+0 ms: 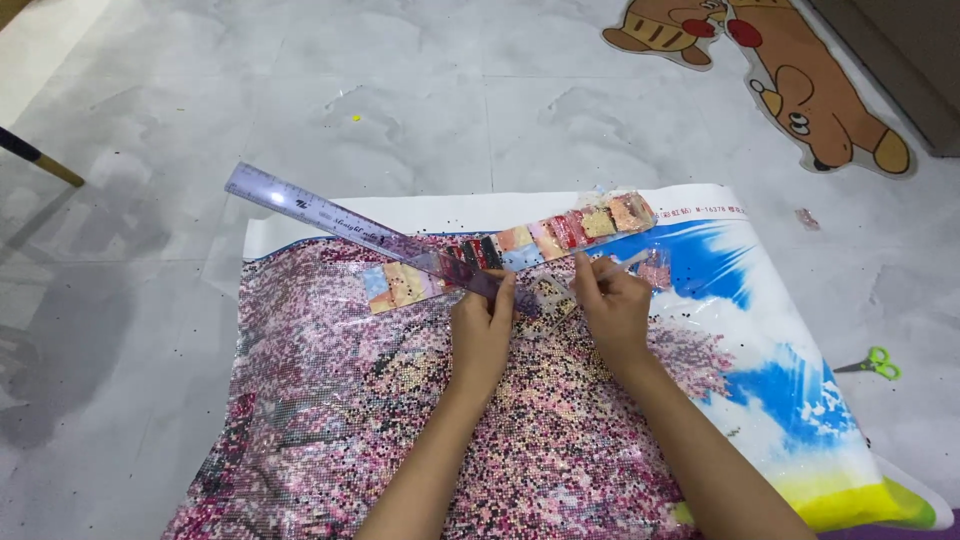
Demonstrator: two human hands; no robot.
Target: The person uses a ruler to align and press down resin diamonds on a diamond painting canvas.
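Head view shows wide bare floor (120, 300) at the left of the frame, with a stick end (40, 158) at the left edge. At centre lies a beaded picture canvas (350, 400). The left hand (482, 330) presses flat on a clear ruler (370, 235), which slants over a strip of coloured bead bags (520, 245). Just beside, the right hand (612, 305) pinches a thin pen tool (625, 264). Green scissors (878, 363) lie at right, well apart; a bear sticker (810, 90) is at upper right.
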